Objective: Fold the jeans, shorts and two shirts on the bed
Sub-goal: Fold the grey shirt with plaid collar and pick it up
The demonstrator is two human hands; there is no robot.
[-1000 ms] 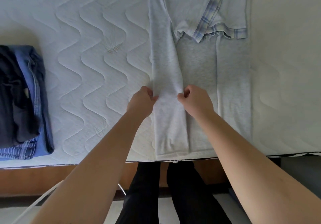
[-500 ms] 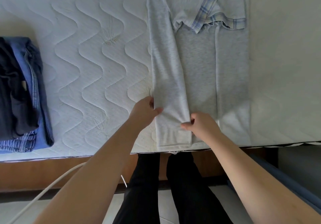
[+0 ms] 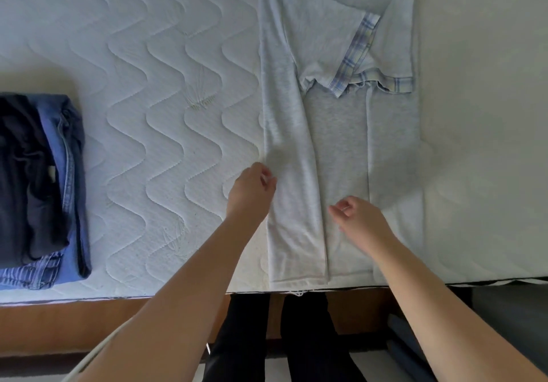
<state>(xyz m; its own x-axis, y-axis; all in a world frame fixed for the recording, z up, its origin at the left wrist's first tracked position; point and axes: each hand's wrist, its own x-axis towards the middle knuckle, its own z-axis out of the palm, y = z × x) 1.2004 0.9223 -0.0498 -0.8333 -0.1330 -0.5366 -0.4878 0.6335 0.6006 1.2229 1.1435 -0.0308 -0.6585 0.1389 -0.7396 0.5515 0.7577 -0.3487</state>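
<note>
Both grips are seen loosely curled and holding nothing above the grey shirt (image 3: 290, 150).

Head view: the left hand (image 3: 252, 193) is held at the shirt's left fold, the right hand (image 3: 360, 218) over its middle; the shirt is laid lengthwise on the bed (image 3: 148, 85), and folded jeans (image 3: 69, 174) under a dark garment (image 3: 23, 174) are stacked at far left.

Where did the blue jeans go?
In the head view the folded blue jeans lie at the far left of the bed, near its front edge, under a dark folded garment, well left of the grey shirt.
</note>
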